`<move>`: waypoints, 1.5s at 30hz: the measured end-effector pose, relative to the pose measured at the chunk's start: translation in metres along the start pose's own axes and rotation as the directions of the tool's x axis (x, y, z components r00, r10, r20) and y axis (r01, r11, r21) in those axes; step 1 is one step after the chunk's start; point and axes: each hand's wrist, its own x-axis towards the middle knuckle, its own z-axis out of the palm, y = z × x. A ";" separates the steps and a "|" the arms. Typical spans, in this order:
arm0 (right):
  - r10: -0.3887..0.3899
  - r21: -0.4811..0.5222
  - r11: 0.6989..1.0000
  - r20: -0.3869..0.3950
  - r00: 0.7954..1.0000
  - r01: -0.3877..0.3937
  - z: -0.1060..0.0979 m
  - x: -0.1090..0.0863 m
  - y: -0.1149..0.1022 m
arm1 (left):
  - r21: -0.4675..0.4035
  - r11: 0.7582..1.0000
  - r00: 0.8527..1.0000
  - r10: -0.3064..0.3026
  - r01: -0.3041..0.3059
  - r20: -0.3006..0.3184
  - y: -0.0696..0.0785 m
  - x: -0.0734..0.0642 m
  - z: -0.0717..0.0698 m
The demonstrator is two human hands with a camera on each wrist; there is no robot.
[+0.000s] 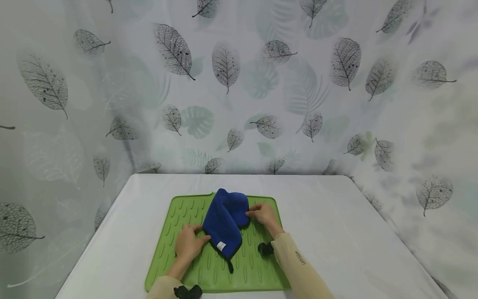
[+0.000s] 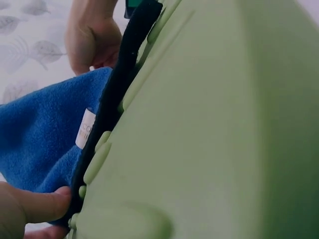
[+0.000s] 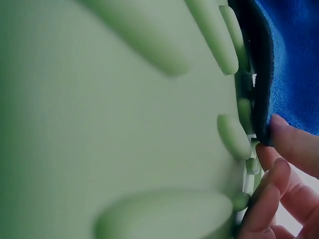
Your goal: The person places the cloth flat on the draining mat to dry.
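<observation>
A blue cloth (image 1: 224,220) with a dark border lies rumpled on a green ridged mat (image 1: 186,270). It bears a small white label (image 1: 221,246) and, at its near corner, a dark loop (image 1: 230,265). My left hand (image 1: 188,245) pinches the cloth's left edge; in the left wrist view the thumb (image 2: 52,203) presses on the dark border. On the far right side, my right hand (image 1: 264,215) pinches another part of the edge between thumb and forefinger, as the right wrist view shows up close. The cloth's upper part is folded over itself.
The mat rests on a white table (image 1: 336,241). Behind and at both sides hangs a leaf-patterned curtain (image 1: 246,95). Both wrists wear a small black device, one on the left (image 1: 188,292) and one on the right (image 1: 265,249).
</observation>
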 end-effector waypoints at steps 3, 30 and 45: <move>0.008 0.001 1.000 -0.014 1.000 -0.008 0.000 -0.001 0.001 | -0.010 1.000 1.000 -0.002 0.002 -0.012 0.002 -0.002 0.001; -0.004 0.234 0.972 0.014 1.000 0.001 -0.009 -0.007 0.004 | -0.319 0.936 0.988 -0.149 0.150 0.028 0.002 0.003 -0.010; -0.032 0.364 0.930 -0.045 0.998 0.046 -0.038 -0.033 0.010 | -0.624 0.767 0.982 -0.186 0.151 0.009 0.006 0.005 -0.031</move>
